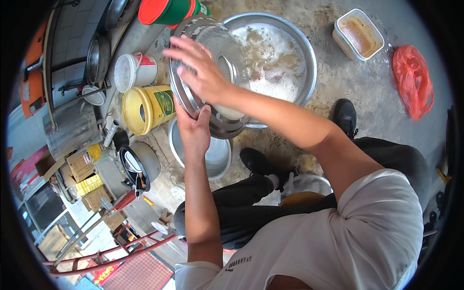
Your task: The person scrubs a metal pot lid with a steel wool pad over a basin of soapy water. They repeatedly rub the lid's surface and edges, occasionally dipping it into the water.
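A large round metal pot or basin (232,54) is tilted on its side over the left part of a wide metal basin (312,69) of foamy, murky water. My left hand (195,127) grips its lower rim, thumb on the near side. My right hand (203,70) is at the upper rim with fingers spread, slightly blurred; whether its palm touches the metal cannot be told. Below the tilted vessel, a smaller basin (217,159) holding clear liquid stands on the concrete floor, partly hidden by the vessel and my left forearm.
A yellow bucket (148,108), a white bucket (132,72) and red-lidded green tubs (170,11) stand left. A pot with utensils (145,166) is lower left. A plastic container (359,34) of murky liquid and a red plastic bag (413,79) lie right. My shoes are below the basin.
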